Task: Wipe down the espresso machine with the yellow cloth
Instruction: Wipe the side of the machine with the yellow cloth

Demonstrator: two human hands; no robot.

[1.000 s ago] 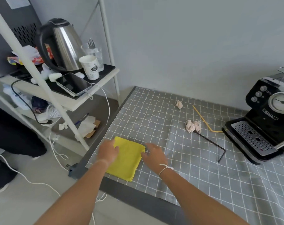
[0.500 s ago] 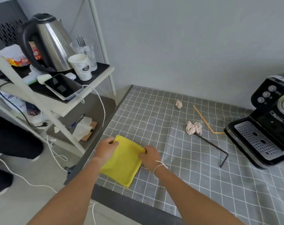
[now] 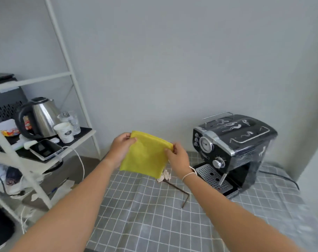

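The folded yellow cloth (image 3: 145, 155) hangs in the air above the table, held by both hands. My left hand (image 3: 121, 149) pinches its upper left corner and my right hand (image 3: 179, 159) pinches its upper right corner. The black and chrome espresso machine (image 3: 232, 148) stands on the table to the right of the cloth, close to my right hand but apart from it. Its drip tray (image 3: 211, 176) faces me, and pale smears mark its top.
A grey checked tablecloth (image 3: 154, 215) covers the table. Crumpled paper (image 3: 165, 176) and a bent dark rod (image 3: 181, 193) lie under the cloth. On the left a white shelf rack (image 3: 45, 164) carries a kettle (image 3: 40, 117), a paper cup (image 3: 64, 132) and a tablet (image 3: 45, 149).
Both hands gripped the cloth that lay flat at the table's near left edge and raised it off the table, up and towards the espresso machine. The view tilted up.
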